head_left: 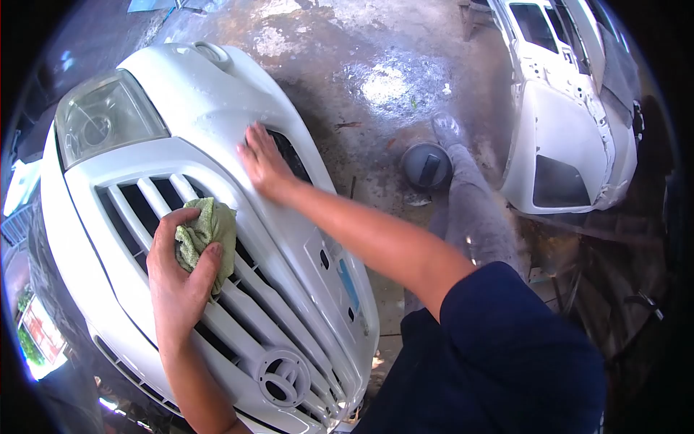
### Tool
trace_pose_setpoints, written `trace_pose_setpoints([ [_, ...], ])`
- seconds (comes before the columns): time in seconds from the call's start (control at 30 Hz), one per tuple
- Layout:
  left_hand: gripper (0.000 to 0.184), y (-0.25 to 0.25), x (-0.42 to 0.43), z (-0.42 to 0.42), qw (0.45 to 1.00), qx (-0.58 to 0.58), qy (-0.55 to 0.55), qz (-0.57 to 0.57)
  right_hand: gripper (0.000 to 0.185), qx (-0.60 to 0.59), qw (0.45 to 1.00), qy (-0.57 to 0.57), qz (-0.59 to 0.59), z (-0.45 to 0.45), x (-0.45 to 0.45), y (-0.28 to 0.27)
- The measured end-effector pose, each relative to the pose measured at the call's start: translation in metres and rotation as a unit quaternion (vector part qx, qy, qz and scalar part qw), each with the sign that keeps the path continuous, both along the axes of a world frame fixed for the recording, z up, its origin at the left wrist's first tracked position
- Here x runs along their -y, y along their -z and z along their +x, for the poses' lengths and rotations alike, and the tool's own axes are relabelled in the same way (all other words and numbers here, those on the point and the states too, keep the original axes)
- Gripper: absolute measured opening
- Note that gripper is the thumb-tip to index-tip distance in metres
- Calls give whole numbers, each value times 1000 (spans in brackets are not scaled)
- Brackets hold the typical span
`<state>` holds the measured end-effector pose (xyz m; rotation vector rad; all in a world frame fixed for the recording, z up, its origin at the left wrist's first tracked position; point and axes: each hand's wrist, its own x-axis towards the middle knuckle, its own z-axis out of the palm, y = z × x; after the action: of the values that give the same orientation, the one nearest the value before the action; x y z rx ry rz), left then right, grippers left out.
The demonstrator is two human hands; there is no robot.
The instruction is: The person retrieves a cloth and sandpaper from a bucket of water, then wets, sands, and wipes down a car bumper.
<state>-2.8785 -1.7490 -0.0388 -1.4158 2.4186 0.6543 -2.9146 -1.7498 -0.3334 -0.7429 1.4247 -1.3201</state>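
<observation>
Apparently feeling bumper (206, 148) with empty, flat-fingered right hand (267, 165), clutching green cloth (223, 235) in left hand (179, 278), likely needing light pressure next.

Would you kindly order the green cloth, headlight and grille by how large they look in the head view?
1. Grille
2. Headlight
3. Green cloth, partly covered yet clearly smallest as seen
</observation>
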Motion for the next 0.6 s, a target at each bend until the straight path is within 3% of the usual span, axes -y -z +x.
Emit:
trace_pose_setpoints([
  [0.1, 45, -1, 0, -1, 1000, 2, 0, -2, 71, 17, 999, 34, -29, 37, -78, -28],
  [0.2, 45, 0, 1, 2, 1000, 1, 7, 6, 66, -3, 997, 58, -57, 54, -95, -19],
  [0.3, 45, -2, -1, 0, 1000, -12, -14, 24, 67, 313, 943, 110, -4, 23, -2, 54],
  [0.33, 45, -1, -2, 0, 999, -22, -18, 28, 61, 486, 869, 26, 90, -19, 6, 50],
  [0.43, 46, 1, -2, 3, 997, -31, -19, 71, 53, 393, 916, 73, -27, -70, -20, 7],
  [0.6, 48, 1, -4, 3, 998, -14, 20, 62, 60, 470, 873, 104, 82, -57, -105, -10],
])
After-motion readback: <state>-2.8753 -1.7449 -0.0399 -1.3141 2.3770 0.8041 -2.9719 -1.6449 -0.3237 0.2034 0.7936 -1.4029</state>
